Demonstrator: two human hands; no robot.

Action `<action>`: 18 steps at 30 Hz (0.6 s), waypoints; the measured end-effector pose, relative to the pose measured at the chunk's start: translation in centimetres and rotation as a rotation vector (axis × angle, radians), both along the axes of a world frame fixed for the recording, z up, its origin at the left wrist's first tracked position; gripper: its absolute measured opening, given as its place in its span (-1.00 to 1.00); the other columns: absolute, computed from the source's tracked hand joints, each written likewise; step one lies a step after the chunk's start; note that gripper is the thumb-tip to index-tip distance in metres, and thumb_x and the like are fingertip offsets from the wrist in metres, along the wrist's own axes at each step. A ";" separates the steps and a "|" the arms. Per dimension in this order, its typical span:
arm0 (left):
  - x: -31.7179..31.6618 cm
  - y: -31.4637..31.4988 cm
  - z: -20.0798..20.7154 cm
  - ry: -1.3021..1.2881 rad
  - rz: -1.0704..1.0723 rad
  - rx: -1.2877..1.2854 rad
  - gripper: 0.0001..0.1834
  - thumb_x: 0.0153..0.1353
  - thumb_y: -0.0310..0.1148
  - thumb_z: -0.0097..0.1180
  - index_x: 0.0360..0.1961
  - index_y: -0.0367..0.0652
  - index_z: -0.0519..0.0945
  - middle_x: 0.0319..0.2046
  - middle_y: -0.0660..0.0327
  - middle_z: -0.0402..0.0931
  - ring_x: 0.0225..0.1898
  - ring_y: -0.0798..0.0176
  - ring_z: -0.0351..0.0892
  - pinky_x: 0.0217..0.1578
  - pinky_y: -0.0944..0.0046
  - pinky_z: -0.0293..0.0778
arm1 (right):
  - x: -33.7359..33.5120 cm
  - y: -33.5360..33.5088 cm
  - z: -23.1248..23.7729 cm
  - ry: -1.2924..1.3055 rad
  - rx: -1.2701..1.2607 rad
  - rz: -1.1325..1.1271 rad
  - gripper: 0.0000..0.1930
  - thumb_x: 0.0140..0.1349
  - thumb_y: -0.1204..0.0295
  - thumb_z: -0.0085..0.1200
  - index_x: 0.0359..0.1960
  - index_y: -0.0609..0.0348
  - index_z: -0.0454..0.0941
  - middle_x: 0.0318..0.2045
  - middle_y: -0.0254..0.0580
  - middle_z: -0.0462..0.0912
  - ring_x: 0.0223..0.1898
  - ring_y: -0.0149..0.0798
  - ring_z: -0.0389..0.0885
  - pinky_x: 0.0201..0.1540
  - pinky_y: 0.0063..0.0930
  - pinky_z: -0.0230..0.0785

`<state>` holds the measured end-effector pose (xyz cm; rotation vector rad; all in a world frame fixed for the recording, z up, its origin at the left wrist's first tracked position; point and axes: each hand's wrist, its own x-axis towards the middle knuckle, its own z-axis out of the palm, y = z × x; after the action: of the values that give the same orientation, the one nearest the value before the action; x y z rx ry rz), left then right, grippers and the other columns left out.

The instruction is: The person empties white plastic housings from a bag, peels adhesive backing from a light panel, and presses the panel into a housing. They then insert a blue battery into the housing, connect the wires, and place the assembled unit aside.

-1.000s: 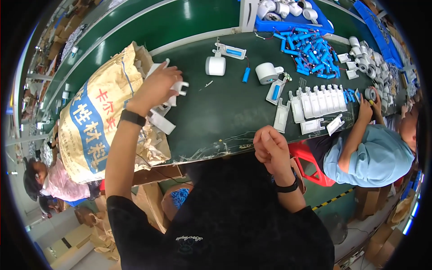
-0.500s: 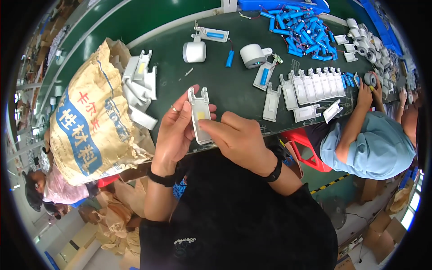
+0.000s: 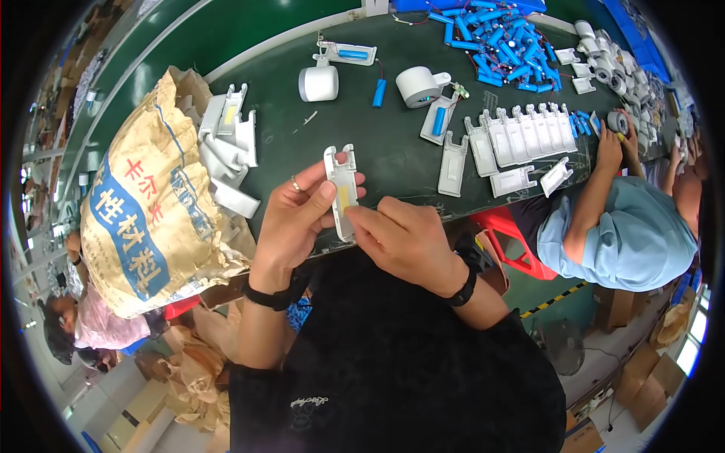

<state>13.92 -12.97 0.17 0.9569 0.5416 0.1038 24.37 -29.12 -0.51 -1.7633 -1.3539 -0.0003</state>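
Note:
My left hand (image 3: 293,215) holds a long white plastic cover (image 3: 348,162) tilted on its side, thumb on the near face and fingers behind. Two prongs stick up at its top end, and a pale yellow strip (image 3: 343,198) lies in its hollow. Fingers curled, my right hand (image 3: 408,238) presses its tips against the cover's lower part, beside the strip. Whether anything small is pinched there is hidden. Beyond my hands lie a white round lamp-like head (image 3: 319,83), a second such head (image 3: 420,86) and a loose blue battery cell (image 3: 378,93).
On my left stands a large paper sack (image 3: 128,204) with white covers (image 3: 238,143) at its mouth. A row of white covers (image 3: 529,137) lies right, below a heap of blue cells (image 3: 513,49). A co-worker (image 3: 619,234) sits at the right, handling a round part.
The cover has turned more edge-on and its top has shifted slightly right. My right fingertips have slid a little down and right, toward its edge. The view has shifted slightly.

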 end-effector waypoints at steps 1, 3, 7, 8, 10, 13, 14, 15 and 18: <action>0.1 -0.1 0.0 0.008 0.001 -0.004 -0.52 0.46 -0.31 0.04 0.35 -0.22 0.39 0.11 -0.11 0.56 0.08 0.05 0.64 0.02 0.11 0.66 | 0.1 0.0 -0.1 0.007 0.000 -0.010 -0.73 0.01 0.60 0.30 -0.22 0.05 0.68 -0.58 -0.35 0.29 -0.67 -0.33 0.39 -0.66 -0.40 0.24; 0.3 -0.2 -0.1 0.019 -0.001 -0.008 -0.53 0.47 -0.32 0.03 0.35 -0.22 0.39 0.11 -0.10 0.57 0.08 0.07 0.65 0.02 0.11 0.66 | 0.1 0.1 -0.5 0.016 0.000 -0.023 -0.73 0.01 0.60 0.30 -0.23 0.02 0.67 -0.58 -0.35 0.30 -0.67 -0.33 0.40 -0.66 -0.40 0.24; 0.9 -0.5 -0.5 0.026 -0.047 -0.125 -0.56 0.46 -0.35 0.05 0.31 -0.25 0.44 0.06 0.01 0.60 0.04 0.15 0.65 -0.02 0.14 0.67 | 1.7 -0.3 -0.6 0.118 0.012 -0.161 -0.77 0.02 0.57 0.32 -0.26 -0.01 0.69 -0.60 -0.32 0.39 -0.66 -0.29 0.43 -0.62 -0.41 0.28; 1.0 -0.7 -1.0 0.047 -0.075 -0.163 -0.56 0.47 -0.35 0.04 0.30 -0.26 0.44 0.05 0.03 0.60 0.03 0.16 0.66 -0.02 0.15 0.67 | 2.5 -0.8 -0.8 0.142 0.028 -0.251 -0.79 0.04 0.56 0.33 -0.27 -0.01 0.70 -0.60 -0.31 0.43 -0.66 -0.29 0.43 -0.61 -0.43 0.28; 2.4 -1.1 -2.7 0.072 -0.089 -0.165 -0.57 0.47 -0.36 0.03 0.30 -0.28 0.44 0.04 0.05 0.61 0.01 0.18 0.66 -0.03 0.16 0.66 | 3.9 -2.7 -0.8 0.224 0.042 -0.505 -0.87 0.15 0.58 0.29 -0.26 0.11 0.70 -0.64 -0.43 0.43 -0.65 -0.55 0.34 -0.57 -0.61 0.17; 5.8 -3.0 -6.3 0.164 -0.085 -0.067 -0.58 0.47 -0.41 0.01 0.27 -0.37 0.44 0.00 0.08 0.62 -0.05 0.22 0.68 -0.05 0.21 0.64 | 5.4 -6.1 -0.8 0.727 0.231 -0.510 -0.89 0.31 0.62 0.14 -0.16 0.28 0.61 -0.61 -0.55 0.38 -0.64 -0.72 0.17 -0.61 -0.72 -0.03; 6.9 -3.6 -6.7 0.188 -0.084 -0.029 -0.58 0.45 -0.38 0.06 0.24 -0.38 0.47 0.00 0.06 0.62 -0.02 0.23 0.66 -0.01 0.22 0.61 | 5.9 -7.1 -1.3 0.841 0.232 -0.512 -0.92 0.33 0.62 0.09 -0.18 0.29 0.57 -0.62 -0.54 0.35 -0.65 -0.71 0.15 -0.64 -0.70 -0.06; 7.5 -4.0 -6.7 0.215 -0.078 0.013 -0.58 0.43 -0.35 0.11 0.21 -0.39 0.49 0.01 0.04 0.63 0.01 0.23 0.65 0.04 0.23 0.59 | 6.0 -7.8 -1.5 0.958 0.232 -0.508 -0.94 0.35 0.61 0.04 -0.20 0.29 0.53 -0.64 -0.53 0.32 -0.67 -0.70 0.13 -0.67 -0.69 -0.08; 5.7 -4.5 -4.0 0.248 -0.032 0.608 -0.58 0.30 -0.36 0.27 0.14 -0.31 0.57 0.01 0.00 0.66 -0.02 0.15 0.68 0.04 0.21 0.58 | 5.5 -8.9 -1.7 1.294 0.456 -0.335 -0.97 0.35 0.61 -0.03 -0.28 0.23 0.43 -0.59 -0.49 0.29 -0.70 -0.66 0.10 -0.70 -0.70 -0.11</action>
<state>19.65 -17.46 -3.84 1.5837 0.7422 0.1245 29.83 -38.04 -2.18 -1.1370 -0.0907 0.5127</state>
